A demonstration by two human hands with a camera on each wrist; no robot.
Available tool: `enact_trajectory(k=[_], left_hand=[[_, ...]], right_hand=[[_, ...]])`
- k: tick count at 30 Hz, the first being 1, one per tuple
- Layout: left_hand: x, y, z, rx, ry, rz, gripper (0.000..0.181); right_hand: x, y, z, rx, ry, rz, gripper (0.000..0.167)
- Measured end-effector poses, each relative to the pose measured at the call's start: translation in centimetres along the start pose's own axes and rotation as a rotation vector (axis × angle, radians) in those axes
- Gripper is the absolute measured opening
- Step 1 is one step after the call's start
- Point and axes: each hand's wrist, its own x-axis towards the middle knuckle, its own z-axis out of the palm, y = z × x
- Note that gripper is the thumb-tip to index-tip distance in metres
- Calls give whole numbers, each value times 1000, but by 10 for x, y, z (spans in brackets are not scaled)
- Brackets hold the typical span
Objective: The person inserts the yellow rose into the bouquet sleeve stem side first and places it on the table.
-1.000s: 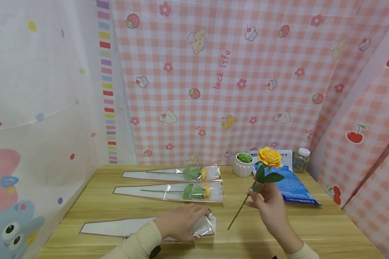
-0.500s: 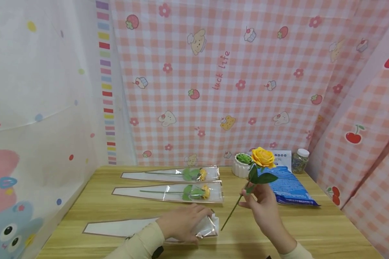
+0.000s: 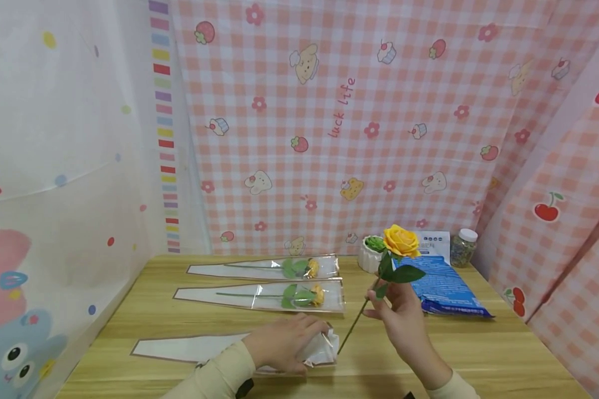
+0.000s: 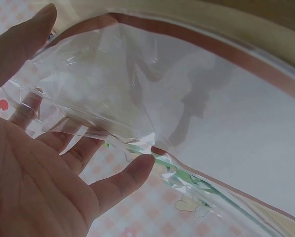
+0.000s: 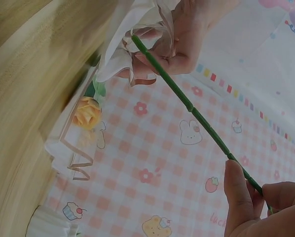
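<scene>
My right hand [image 3: 401,316] pinches the green stem [image 5: 189,106] of a yellow artificial rose [image 3: 401,241], bloom up and stem slanting down to the left. The stem's lower end is at the mouth of a clear flower sleeve [image 3: 179,350] with a white back and brown border. My left hand [image 3: 279,341] holds that sleeve near its wide end, thumb and fingers about the crinkled plastic [image 4: 103,84]. In the right wrist view, the stem tip overlaps the gaping mouth beside the left fingers; how far inside it is, I cannot tell.
Two sleeved yellow roses, a nearer one [image 3: 259,296] and a farther one [image 3: 259,270], lie behind the left hand. Behind the held rose stand a white pot with a green plant [image 3: 369,260], a blue packet [image 3: 449,288] and a lidded jar [image 3: 463,249]. A wooden table [image 3: 509,354] bears everything.
My right hand has carried the rose leftward, bringing its stem tip to the sleeve mouth. The left hand and sleeve have shifted slightly right.
</scene>
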Motion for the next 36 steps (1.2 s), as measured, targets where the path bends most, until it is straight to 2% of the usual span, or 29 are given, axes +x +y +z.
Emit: enact_trajectory(k=[8,14,20,24,36], left_hand=[[2,0,1,-11,11,20,78],[2,2,-1,-2,9,19,78],[1,5,-3,19,15,22,77],[1,6,-4,40,22,32,76],[1,6,-6,30,27,25,75]], right_hand=[[0,0,2,8,-17,-11,32],[1,0,4,0,-11,-4,28],[2,2,7,44,-6,-16,21],[2,3,8,56,-3,-17,22],[-2,7,11,-30,0,90,29]])
